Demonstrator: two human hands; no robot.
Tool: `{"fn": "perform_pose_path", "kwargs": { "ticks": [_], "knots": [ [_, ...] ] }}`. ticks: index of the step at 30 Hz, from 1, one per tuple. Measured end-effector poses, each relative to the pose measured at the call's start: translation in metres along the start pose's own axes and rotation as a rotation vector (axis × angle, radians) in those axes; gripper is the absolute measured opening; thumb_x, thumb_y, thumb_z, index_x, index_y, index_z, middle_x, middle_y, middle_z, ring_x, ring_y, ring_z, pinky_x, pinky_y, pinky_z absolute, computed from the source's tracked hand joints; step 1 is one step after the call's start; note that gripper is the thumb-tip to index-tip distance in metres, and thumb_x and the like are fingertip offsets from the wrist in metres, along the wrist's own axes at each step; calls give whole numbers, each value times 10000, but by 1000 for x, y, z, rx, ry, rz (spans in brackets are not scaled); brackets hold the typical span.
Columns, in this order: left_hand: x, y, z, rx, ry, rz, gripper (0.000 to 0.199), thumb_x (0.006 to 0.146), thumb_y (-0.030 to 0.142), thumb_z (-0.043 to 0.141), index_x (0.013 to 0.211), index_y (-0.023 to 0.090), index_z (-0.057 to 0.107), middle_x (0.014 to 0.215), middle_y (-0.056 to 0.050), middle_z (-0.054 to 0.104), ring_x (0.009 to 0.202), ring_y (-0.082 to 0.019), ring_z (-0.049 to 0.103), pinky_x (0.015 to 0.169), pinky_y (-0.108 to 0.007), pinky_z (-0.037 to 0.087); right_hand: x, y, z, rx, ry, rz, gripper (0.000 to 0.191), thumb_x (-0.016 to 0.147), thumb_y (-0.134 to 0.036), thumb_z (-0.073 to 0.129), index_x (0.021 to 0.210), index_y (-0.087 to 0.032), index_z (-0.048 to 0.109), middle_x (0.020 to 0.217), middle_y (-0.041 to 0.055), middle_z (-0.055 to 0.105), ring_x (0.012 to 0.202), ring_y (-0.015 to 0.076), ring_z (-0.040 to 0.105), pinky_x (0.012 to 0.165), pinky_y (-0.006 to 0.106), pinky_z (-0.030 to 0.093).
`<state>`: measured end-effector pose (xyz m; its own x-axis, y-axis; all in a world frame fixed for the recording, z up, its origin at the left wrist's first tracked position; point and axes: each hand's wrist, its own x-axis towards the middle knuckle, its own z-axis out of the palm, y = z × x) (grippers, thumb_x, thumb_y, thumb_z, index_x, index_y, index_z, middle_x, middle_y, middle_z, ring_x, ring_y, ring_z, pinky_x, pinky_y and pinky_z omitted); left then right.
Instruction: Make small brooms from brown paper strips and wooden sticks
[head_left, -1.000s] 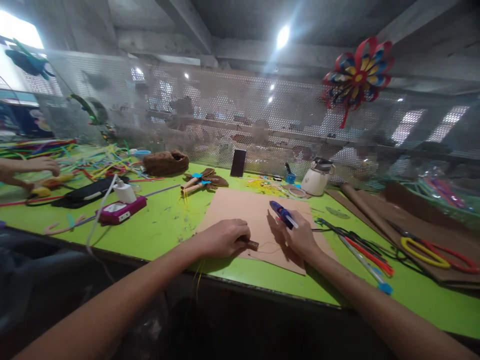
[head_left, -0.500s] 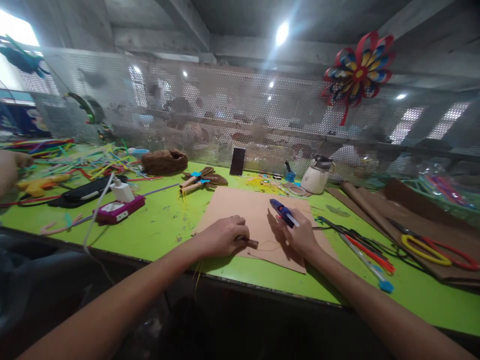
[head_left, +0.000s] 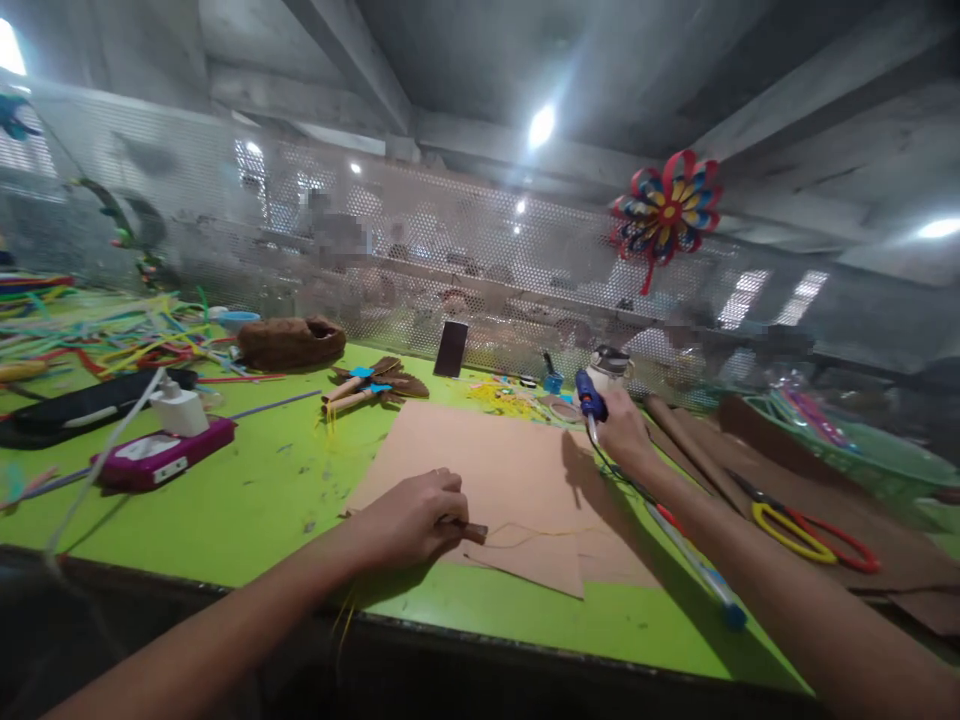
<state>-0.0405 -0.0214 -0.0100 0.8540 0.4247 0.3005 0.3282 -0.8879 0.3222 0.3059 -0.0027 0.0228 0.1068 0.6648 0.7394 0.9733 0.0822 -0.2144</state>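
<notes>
My left hand rests at the near edge of a tan paper sheet. Its fingers are closed round a short brown rolled stick, most of which they hide. A thin yellow thread runs from near the stick across the paper, and more threads hang over the table edge below my wrist. My right hand grips a blue hot glue gun, held up beyond the sheet's right side, in front of the white cup. A clear glue stick shows at the gun's rear.
Scissors lie on brown paper at right, by a green basket. At left are a purple power strip, a black pouch and coloured strips. Brown winged pieces, a brown hollow object and a phone-like slab stand behind.
My right hand has lifted the glue gun off to the right, away from the stick and over the sheet's far right side. My left hand keeps its hold. The view has turned slightly.
</notes>
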Motion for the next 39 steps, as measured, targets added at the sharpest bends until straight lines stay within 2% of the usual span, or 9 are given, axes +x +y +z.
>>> {"fn": "perform_pose_path", "kwargs": {
  "ticks": [5, 10, 14, 20, 24, 26, 28, 32, 39],
  "knots": [
    [-2, 0, 1, 2, 5, -30, 222, 868, 298, 495, 775, 175, 654, 788, -56, 536, 774, -167, 500, 647, -254, 373, 29, 9, 25, -86, -87, -81, 142, 701, -136, 557, 838, -145, 597, 902, 107, 542, 752, 205, 507, 697, 327, 418],
    [-3, -1, 4, 11, 35, -20, 212, 874, 301, 500, 782, 183, 651, 789, -52, 539, 788, -172, 494, 652, -258, 372, -2, -8, 62, -49, -241, -212, 190, 630, -231, 678, 799, -173, 615, 898, 46, 545, 747, 172, 524, 682, 294, 443],
    [-2, 0, 3, 3, 20, -20, 194, 870, 291, 510, 799, 188, 659, 798, -54, 547, 798, -173, 499, 663, -260, 378, -12, -2, 68, -18, -344, -271, 279, 542, -260, 747, 785, -171, 644, 892, 48, 575, 777, 197, 553, 690, 313, 463],
    [0, 0, 3, -6, -2, -4, 186, 871, 278, 509, 828, 187, 665, 807, -51, 550, 797, -169, 506, 685, -265, 381, -13, -2, 42, 34, -381, -288, 240, 624, -82, 614, 848, -157, 654, 942, 95, 614, 936, 247, 544, 830, 363, 436],
    [0, -1, 5, 10, -10, 11, 182, 869, 282, 518, 825, 175, 659, 815, -48, 550, 793, -162, 508, 690, -260, 379, -57, -50, -4, 100, -327, -297, 177, 780, -188, 546, 933, -156, 631, 970, 116, 586, 956, 242, 517, 839, 376, 431],
    [1, -1, 4, 24, -11, 21, 184, 868, 287, 523, 821, 167, 654, 812, -47, 549, 791, -159, 508, 691, -257, 378, -88, -83, -28, 218, -412, -421, 123, 832, -212, 518, 884, -184, 626, 924, 93, 591, 866, 207, 527, 755, 336, 450],
    [2, 0, 4, 38, -14, 31, 187, 870, 287, 522, 819, 161, 651, 807, -46, 547, 790, -157, 507, 694, -254, 378, -116, -110, -43, 193, -500, -562, 153, 854, -196, 497, 759, -197, 617, 789, 73, 580, 775, 199, 506, 681, 325, 432],
    [3, 1, 3, 66, -21, 34, 195, 875, 288, 516, 823, 158, 651, 806, -47, 547, 794, -157, 507, 700, -251, 377, -145, -132, -45, 23, -529, -595, 189, 868, -109, 468, 734, -153, 592, 745, 72, 553, 758, 196, 466, 668, 327, 391],
    [2, 1, 5, 78, -10, 38, 201, 874, 306, 520, 811, 158, 641, 794, -40, 545, 788, -153, 506, 701, -246, 371, -140, -129, -34, -117, -588, -606, 96, 849, -96, 531, 810, -152, 598, 809, 69, 566, 786, 205, 466, 642, 318, 363]
  ]
}}
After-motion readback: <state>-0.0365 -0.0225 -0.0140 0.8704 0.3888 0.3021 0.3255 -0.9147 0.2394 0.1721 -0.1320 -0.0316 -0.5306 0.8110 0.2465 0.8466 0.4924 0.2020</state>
